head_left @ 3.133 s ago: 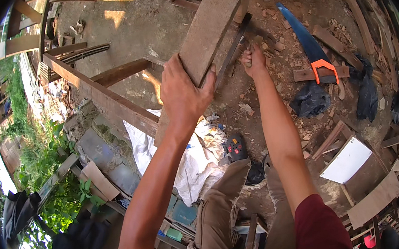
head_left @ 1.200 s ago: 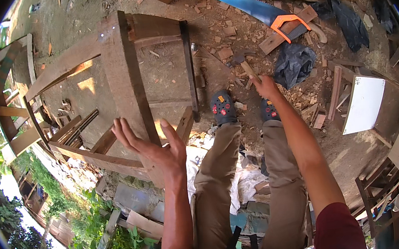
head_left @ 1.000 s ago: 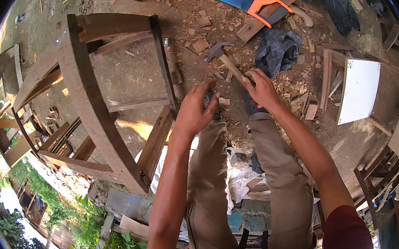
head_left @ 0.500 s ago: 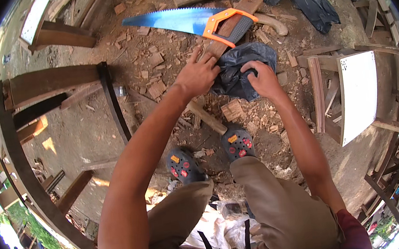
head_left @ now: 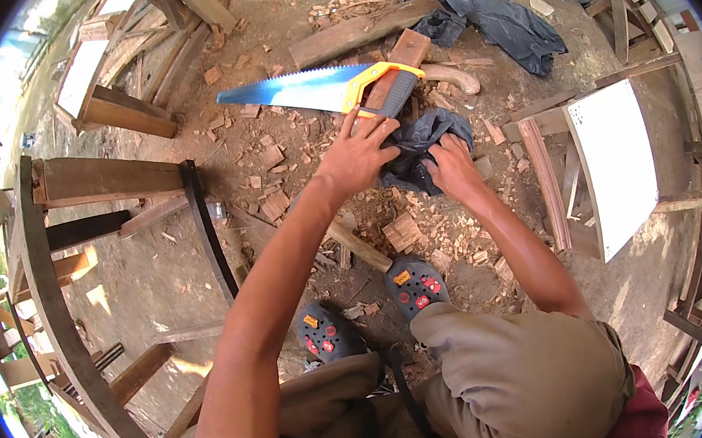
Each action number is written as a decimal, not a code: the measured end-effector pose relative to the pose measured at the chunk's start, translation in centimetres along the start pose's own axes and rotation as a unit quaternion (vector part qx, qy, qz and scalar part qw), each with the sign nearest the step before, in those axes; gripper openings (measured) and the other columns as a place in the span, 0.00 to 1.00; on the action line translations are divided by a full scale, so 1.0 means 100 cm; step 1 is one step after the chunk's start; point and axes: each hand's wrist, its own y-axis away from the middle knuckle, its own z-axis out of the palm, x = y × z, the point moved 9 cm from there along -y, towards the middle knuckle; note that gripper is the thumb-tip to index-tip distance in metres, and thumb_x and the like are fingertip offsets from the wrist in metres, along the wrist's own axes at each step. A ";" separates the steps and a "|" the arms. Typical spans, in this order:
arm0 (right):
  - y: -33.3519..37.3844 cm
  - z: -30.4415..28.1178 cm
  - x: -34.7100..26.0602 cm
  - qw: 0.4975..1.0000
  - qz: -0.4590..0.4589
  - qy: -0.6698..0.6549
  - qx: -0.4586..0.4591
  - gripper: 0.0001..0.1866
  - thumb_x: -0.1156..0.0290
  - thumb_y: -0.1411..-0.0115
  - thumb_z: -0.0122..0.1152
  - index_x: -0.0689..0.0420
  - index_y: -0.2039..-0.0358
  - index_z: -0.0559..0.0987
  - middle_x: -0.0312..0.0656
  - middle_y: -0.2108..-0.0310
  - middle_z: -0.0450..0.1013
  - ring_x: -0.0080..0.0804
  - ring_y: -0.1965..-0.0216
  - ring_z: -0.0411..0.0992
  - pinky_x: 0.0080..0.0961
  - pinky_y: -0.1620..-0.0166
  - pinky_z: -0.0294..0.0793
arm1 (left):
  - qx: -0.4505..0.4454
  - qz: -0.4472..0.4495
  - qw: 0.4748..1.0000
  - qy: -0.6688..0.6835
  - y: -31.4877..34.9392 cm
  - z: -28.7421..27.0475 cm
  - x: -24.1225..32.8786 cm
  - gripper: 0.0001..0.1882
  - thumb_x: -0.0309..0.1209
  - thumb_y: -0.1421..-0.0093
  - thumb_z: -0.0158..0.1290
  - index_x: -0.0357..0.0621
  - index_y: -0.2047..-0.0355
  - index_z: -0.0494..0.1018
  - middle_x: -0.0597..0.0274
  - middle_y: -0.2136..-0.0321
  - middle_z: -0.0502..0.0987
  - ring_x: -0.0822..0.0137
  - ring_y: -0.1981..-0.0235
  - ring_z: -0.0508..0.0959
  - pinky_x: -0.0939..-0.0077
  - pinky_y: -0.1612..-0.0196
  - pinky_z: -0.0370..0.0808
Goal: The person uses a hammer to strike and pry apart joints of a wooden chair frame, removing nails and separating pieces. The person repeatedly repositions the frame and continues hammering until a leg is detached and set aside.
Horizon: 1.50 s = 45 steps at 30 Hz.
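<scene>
A crumpled black plastic bag point(head_left: 420, 179) lies on the ground between my two hands. My right hand point(head_left: 453, 167) is closed on the bag's right side, its fingertips partly hidden in the folds. Stretched and apart, the fingers of my left hand point(head_left: 355, 159) lie by the bag's left edge and beside the saw's grip; whether they pinch any plastic is hard to see. Just beyond is a handsaw point(head_left: 295, 94) with a shiny blade, teeth facing away, and a yellow-orange and grey handle. It rests across a brown wooden plank point(head_left: 408, 49). A curved wooden handle point(head_left: 452, 78) pokes out at the right.
Wood chips point(head_left: 404, 232) litter the earth. A wooden shaft point(head_left: 358, 246) ends at my right clog point(head_left: 415, 287). Wooden frames stand left point(head_left: 111, 177) and right, the latter beside a white panel point(head_left: 617, 165). More black plastic point(head_left: 519, 30) and a thick board point(head_left: 357, 34) lie farther off.
My right hand has gone from a loose curl above the bag to closing on it, and the bag is more bunched. My left hand stays beside it. The view has shifted.
</scene>
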 end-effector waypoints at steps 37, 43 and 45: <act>-0.091 0.079 -0.192 0.793 0.066 -0.605 0.027 0.11 0.70 0.37 0.65 0.64 0.58 0.83 0.37 0.65 0.81 0.19 0.64 0.77 0.18 0.60 0.74 | 0.511 -0.481 0.149 0.696 0.182 0.069 -0.075 0.19 0.42 0.31 0.48 0.41 0.50 0.74 0.60 0.54 0.76 0.66 0.53 0.74 0.67 0.50 0.73; -0.120 0.111 -0.262 0.851 0.003 -0.523 0.041 0.16 0.65 0.33 0.61 0.65 0.54 0.82 0.45 0.59 0.79 0.31 0.57 0.76 0.25 0.53 0.73 | 0.588 -0.471 0.113 0.648 0.235 0.069 -0.108 0.17 0.35 0.33 0.55 0.39 0.49 0.76 0.61 0.56 0.79 0.67 0.56 0.78 0.69 0.56 0.76; -0.131 0.116 -0.275 0.847 -0.011 -0.529 0.052 0.16 0.64 0.35 0.62 0.63 0.55 0.83 0.47 0.60 0.78 0.38 0.57 0.77 0.28 0.53 0.73 | 0.611 -0.452 0.082 0.644 0.245 0.083 -0.126 0.16 0.31 0.35 0.57 0.38 0.49 0.76 0.59 0.55 0.79 0.65 0.56 0.78 0.69 0.55 0.77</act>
